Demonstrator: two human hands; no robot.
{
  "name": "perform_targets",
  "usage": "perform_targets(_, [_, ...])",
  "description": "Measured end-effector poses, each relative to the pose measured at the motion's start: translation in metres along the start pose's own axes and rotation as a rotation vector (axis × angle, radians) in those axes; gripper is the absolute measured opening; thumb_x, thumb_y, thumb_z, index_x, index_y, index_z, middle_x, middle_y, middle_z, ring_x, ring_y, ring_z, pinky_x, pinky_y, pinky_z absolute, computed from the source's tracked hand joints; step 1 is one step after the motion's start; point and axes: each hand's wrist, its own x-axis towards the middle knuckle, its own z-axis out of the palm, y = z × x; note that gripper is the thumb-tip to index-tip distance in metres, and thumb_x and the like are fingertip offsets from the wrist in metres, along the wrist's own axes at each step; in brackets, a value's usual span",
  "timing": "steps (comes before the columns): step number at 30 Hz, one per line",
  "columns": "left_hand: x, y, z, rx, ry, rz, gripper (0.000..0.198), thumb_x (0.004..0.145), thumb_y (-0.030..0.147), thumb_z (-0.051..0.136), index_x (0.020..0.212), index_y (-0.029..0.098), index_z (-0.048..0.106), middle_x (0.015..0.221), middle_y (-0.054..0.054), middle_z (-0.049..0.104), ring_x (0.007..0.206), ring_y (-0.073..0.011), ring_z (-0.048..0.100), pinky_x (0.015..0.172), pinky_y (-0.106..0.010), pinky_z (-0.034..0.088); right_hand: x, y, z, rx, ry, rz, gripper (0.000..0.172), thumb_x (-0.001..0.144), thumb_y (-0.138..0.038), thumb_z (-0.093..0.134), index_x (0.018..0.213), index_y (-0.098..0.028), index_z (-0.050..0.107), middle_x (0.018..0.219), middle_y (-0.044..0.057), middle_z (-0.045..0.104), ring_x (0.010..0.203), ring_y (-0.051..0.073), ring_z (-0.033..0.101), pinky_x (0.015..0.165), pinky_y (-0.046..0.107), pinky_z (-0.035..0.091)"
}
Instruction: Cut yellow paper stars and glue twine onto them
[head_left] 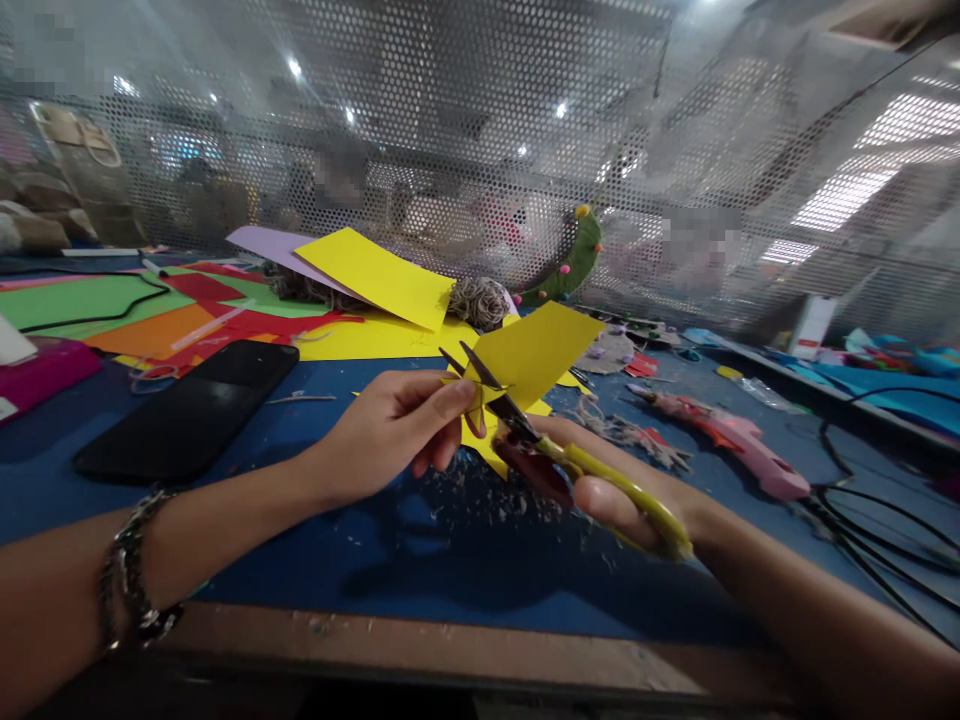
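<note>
My left hand (pixel 390 430) pinches the edge of a yellow paper piece (pixel 536 350) held above the blue table (pixel 315 560). In my right hand (pixel 607 490) are yellow-handled scissors (pixel 525 425), fingers wrapped through the handles. The scissor blades are open and cross the lower left edge of the yellow paper. A bracelet sits on my left wrist. Small scraps lie on the table below the hands.
A black phone (pixel 187 410) lies at the left. Coloured paper sheets (pixel 225 310) and a yellow sheet (pixel 375 275) are spread behind it, with a twine ball (pixel 480 300). A pink glue gun (pixel 727 435) and black cables (pixel 877 520) lie at the right. A mesh screen (pixel 480 150) stands behind.
</note>
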Motion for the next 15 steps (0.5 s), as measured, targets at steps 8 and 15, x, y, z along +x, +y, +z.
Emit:
perform_targets(8, [0.0003, 0.0002, 0.0016, -0.053, -0.052, -0.013, 0.031, 0.085, 0.031, 0.037, 0.064, 0.015, 0.053, 0.045, 0.006, 0.050, 0.034, -0.0030, 0.043, 0.034, -0.011, 0.034, 0.0025, 0.0008, 0.0028, 0.133, 0.038, -0.053, 0.056, 0.076, -0.065, 0.028, 0.088, -0.015, 0.048, 0.065, 0.000, 0.039, 0.055, 0.010, 0.036, 0.048, 0.022, 0.030])
perform_targets(15, [-0.0006, 0.0024, 0.0019, -0.077, -0.053, -0.016, 0.030, 0.085, 0.029, 0.037, 0.063, 0.015, 0.053, 0.046, 0.005, 0.052, 0.034, -0.0041, 0.045, 0.034, -0.012, 0.035, -0.0017, -0.0055, 0.0098, 0.189, 0.149, 0.002, 0.051, 0.077, -0.065, 0.028, 0.072, -0.016, 0.043, 0.060, -0.002, 0.036, 0.051, 0.008, 0.031, 0.045, 0.022, 0.027])
